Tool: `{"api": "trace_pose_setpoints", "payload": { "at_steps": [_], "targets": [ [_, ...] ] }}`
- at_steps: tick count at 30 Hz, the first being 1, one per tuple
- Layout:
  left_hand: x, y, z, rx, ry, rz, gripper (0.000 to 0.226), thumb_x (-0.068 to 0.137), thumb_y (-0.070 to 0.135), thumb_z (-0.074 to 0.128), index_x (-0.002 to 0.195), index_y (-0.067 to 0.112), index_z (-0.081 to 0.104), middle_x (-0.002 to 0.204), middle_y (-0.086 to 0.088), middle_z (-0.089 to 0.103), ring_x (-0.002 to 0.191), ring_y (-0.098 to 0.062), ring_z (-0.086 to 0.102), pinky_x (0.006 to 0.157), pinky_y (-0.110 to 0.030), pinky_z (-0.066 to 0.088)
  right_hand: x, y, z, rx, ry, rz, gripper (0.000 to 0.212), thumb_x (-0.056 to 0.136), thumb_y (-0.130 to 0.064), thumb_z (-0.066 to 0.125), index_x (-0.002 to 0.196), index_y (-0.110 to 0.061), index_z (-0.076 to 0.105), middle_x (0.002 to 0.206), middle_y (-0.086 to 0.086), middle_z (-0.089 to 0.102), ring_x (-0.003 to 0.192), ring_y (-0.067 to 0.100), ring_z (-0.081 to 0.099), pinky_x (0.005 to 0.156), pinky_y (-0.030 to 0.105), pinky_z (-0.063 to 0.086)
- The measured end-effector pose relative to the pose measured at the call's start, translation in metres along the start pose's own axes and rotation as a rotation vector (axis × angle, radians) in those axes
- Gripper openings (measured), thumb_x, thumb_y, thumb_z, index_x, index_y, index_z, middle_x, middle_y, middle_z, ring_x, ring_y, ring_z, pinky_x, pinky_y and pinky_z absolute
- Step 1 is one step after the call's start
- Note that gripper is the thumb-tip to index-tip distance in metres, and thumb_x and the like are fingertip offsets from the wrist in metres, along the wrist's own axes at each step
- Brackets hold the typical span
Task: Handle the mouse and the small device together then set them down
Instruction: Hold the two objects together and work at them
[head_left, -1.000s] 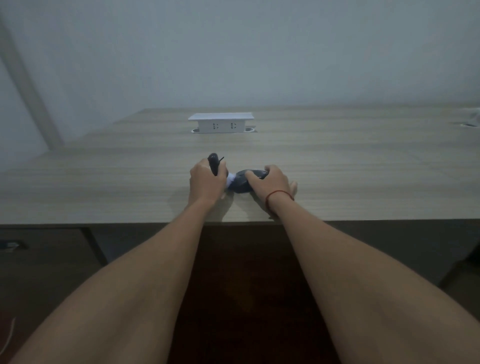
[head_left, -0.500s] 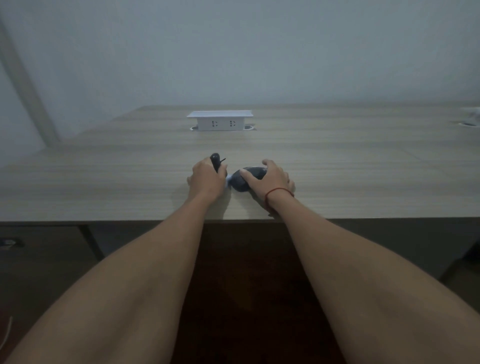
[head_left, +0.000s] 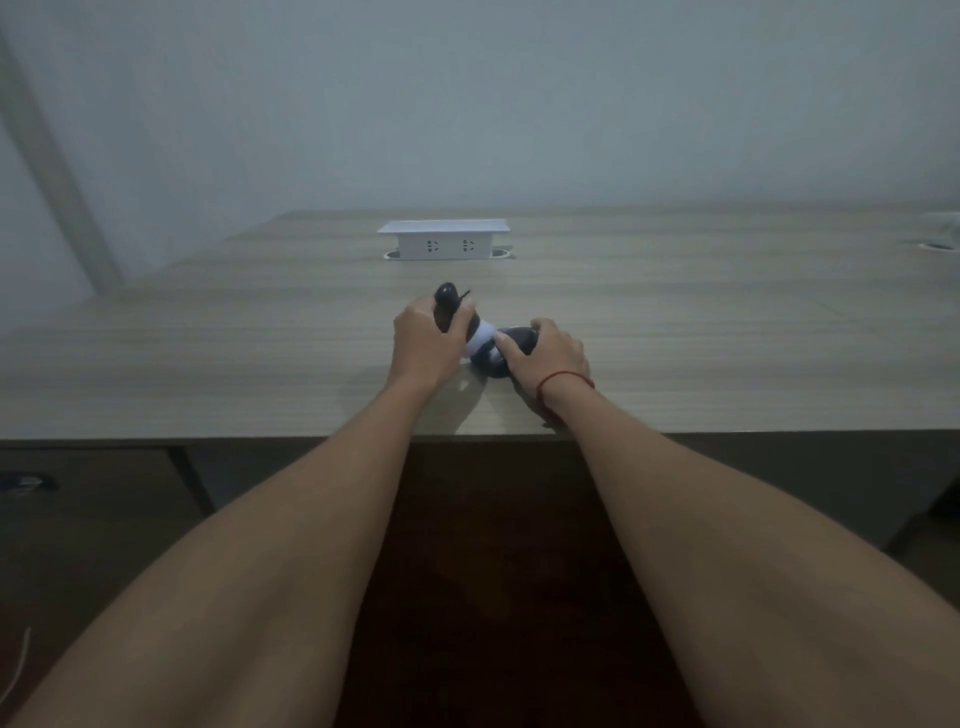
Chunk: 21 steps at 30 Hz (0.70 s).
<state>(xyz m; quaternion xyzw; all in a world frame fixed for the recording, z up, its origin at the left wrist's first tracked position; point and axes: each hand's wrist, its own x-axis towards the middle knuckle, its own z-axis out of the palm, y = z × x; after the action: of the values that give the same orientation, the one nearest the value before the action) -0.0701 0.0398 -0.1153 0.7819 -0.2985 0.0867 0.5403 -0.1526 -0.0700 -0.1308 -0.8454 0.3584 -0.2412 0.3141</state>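
Observation:
My left hand (head_left: 426, 345) is closed around a small black device (head_left: 447, 301), whose rounded top sticks up above my fingers; a white part (head_left: 482, 335) of it shows at my thumb side. Right beside it, my right hand (head_left: 548, 358) grips a dark computer mouse (head_left: 506, 353) that rests on the wooden table (head_left: 675, 338). The device's white part touches the mouse's left end. Most of the mouse is covered by my fingers. A red string circles my right wrist.
A white pop-up socket box (head_left: 443, 240) stands farther back on the table, centre. A pale object (head_left: 940, 234) sits at the far right edge. The table's front edge runs just under my wrists. A wall rises behind.
Both hands have stayed near the front edge. The left hand has tilted the device, so its white part now shows more against the mouse.

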Motion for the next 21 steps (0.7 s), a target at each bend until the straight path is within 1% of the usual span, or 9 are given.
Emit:
{"api": "trace_pose_setpoints", "payload": {
  "at_steps": [3,4,7,8,10,11,14,18,21],
  "targets": [
    [0.0,-0.008,0.002,0.063,-0.016,-0.061,0.032,0.093,0.031,0.059,0.108,0.003,0.063,0.099,-0.01,0.062,0.091,-0.021,0.059,0.082,-0.034,0.051,0.004,0.004,-0.001,0.038,-0.035,-0.012,0.066,0.088,-0.056,0.051,0.141,-0.018,0.04,0.143,0.009,0.049,0.133,0.03,0.042,0.11,0.045,0.033],
    [0.002,-0.01,0.002,0.065,0.003,-0.058,0.03,0.093,0.031,0.059,0.107,0.004,0.063,0.098,-0.009,0.062,0.09,-0.02,0.059,0.079,-0.03,0.05,0.005,0.005,-0.002,0.05,-0.05,-0.021,0.067,0.088,-0.056,0.052,0.142,-0.019,0.039,0.144,0.008,0.049,0.133,0.03,0.042,0.111,0.046,0.032],
    [0.001,-0.002,0.001,-0.019,0.08,-0.014,0.025,0.094,0.032,0.057,0.09,0.007,0.06,0.08,0.0,0.059,0.077,-0.015,0.057,0.065,-0.013,0.045,0.004,0.007,-0.001,0.106,-0.087,-0.03,0.071,0.085,-0.058,0.055,0.145,-0.025,0.034,0.146,0.005,0.047,0.135,0.031,0.041,0.113,0.049,0.03],
    [0.003,-0.001,0.003,-0.022,0.065,0.004,0.027,0.094,0.033,0.058,0.089,0.006,0.06,0.081,-0.002,0.061,0.077,-0.016,0.058,0.068,-0.016,0.049,0.003,0.008,-0.001,0.129,-0.093,-0.02,0.073,0.083,-0.059,0.056,0.145,-0.027,0.033,0.146,0.005,0.047,0.134,0.031,0.041,0.112,0.05,0.03],
    [0.005,-0.006,0.005,0.019,0.012,-0.021,0.033,0.09,0.034,0.062,0.097,0.002,0.064,0.092,-0.009,0.067,0.084,-0.021,0.062,0.078,-0.032,0.056,0.003,0.008,-0.001,0.16,-0.099,-0.002,0.076,0.08,-0.059,0.059,0.144,-0.029,0.033,0.145,0.005,0.048,0.134,0.032,0.041,0.111,0.051,0.032],
    [0.006,-0.007,0.003,0.035,0.004,-0.056,0.034,0.089,0.034,0.064,0.101,0.002,0.065,0.096,-0.011,0.067,0.086,-0.022,0.062,0.082,-0.036,0.056,0.003,0.008,-0.001,0.172,-0.104,0.006,0.076,0.079,-0.059,0.06,0.144,-0.029,0.034,0.145,0.004,0.048,0.133,0.032,0.041,0.111,0.05,0.033],
    [0.012,-0.004,-0.001,0.023,0.038,-0.056,0.034,0.089,0.032,0.064,0.101,0.0,0.066,0.092,-0.01,0.064,0.084,-0.021,0.06,0.078,-0.032,0.053,0.007,0.005,-0.003,0.175,-0.14,0.04,0.085,0.075,-0.061,0.063,0.146,-0.026,0.031,0.147,0.006,0.046,0.134,0.033,0.04,0.11,0.05,0.034],
    [0.012,0.008,0.003,-0.086,0.128,-0.077,0.033,0.092,0.032,0.061,0.104,0.001,0.064,0.096,-0.008,0.062,0.086,-0.017,0.057,0.074,-0.025,0.043,0.007,-0.003,-0.004,0.051,-0.146,0.099,0.11,0.064,-0.074,0.065,0.147,-0.015,0.025,0.151,0.011,0.035,0.14,0.032,0.031,0.113,0.05,0.03],
    [0.011,0.002,0.006,-0.085,0.122,-0.109,0.034,0.092,0.031,0.06,0.109,0.001,0.063,0.1,-0.009,0.063,0.088,-0.016,0.056,0.075,-0.025,0.042,0.006,-0.005,-0.003,-0.01,-0.136,0.111,0.112,0.058,-0.076,0.068,0.143,-0.013,0.031,0.148,0.011,0.037,0.138,0.03,0.032,0.112,0.047,0.03]
  ]
}}
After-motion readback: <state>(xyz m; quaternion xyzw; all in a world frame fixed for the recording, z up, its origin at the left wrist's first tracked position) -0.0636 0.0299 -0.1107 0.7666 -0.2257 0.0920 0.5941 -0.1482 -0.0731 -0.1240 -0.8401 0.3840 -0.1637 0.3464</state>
